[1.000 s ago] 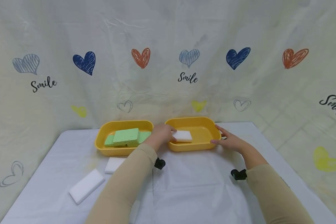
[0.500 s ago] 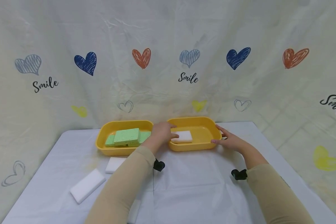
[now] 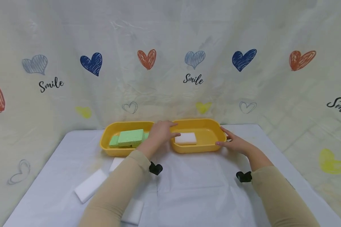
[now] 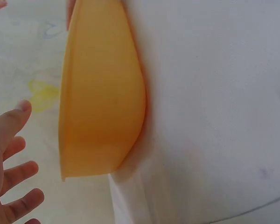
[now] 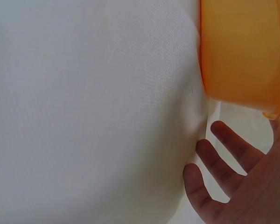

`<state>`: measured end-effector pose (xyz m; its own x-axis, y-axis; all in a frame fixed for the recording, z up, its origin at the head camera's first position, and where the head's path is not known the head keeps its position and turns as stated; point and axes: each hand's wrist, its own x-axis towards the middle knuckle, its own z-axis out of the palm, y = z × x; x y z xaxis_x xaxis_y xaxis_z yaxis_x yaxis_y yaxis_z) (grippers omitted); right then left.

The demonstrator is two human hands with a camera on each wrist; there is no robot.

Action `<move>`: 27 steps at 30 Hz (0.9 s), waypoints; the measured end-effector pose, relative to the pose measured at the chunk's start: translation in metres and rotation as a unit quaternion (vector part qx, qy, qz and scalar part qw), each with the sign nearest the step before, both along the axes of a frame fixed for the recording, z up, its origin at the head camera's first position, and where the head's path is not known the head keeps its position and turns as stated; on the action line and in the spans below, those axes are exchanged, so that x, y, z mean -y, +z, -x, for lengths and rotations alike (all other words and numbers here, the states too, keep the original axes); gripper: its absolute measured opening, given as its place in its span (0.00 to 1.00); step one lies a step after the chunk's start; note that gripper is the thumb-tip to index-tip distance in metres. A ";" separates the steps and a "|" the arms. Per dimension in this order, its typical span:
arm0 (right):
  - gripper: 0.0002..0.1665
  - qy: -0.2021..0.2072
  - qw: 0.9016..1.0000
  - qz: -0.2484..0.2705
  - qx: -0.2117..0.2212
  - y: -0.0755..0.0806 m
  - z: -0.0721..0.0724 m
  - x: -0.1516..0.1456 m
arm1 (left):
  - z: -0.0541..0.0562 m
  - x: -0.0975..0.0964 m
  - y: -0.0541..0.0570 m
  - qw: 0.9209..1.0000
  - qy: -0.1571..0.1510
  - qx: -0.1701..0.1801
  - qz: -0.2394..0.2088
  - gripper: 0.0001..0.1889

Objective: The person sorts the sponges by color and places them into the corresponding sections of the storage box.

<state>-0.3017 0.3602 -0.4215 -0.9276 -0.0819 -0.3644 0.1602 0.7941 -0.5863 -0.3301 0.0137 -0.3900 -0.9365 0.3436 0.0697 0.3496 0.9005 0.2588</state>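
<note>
In the head view my left hand [image 3: 160, 134] hovers over the gap between two yellow trays, thumb and fingers spread, holding nothing. A white sponge [image 3: 185, 138] lies flat in the left end of the right yellow tray [image 3: 207, 147], just right of its fingertips. My right hand [image 3: 236, 144] rests at that tray's right end, its thumb at the near corner and a finger at the far side. The right wrist view shows its other fingers [image 5: 228, 172] extended, apart from the tray wall. Several green sponges [image 3: 131, 137] lie in the left yellow tray [image 3: 116, 152], partly behind my left hand.
White sponges lie on the white-covered table [image 3: 193, 189]: one slanted sponge [image 3: 91, 185] at left, one sponge [image 3: 116, 163] before the left tray, another sponge [image 3: 133, 212] nearer, partly under my left forearm. A heart-printed sheet [image 3: 170, 94] hangs behind the trays.
My left hand has let go of the white sponge in the right tray and drawn back left, its fingers spreading. My right hand stays at the tray's end. The view has shifted slightly.
</note>
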 end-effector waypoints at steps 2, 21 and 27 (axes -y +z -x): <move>0.65 -0.002 1.000 0.000 0.001 -0.001 0.001 0.000 | -0.004 0.004 0.004 1.000 -0.004 -0.013 -0.002 0.32; 0.66 0.003 1.000 -0.008 -0.001 0.002 -0.003 0.003 | -0.062 0.087 0.022 0.999 0.008 -0.023 -0.029 0.31; 0.66 0.006 1.000 -0.009 -0.005 0.003 -0.003 0.002 | -0.082 0.126 0.015 0.998 -0.035 -0.035 -0.029 0.28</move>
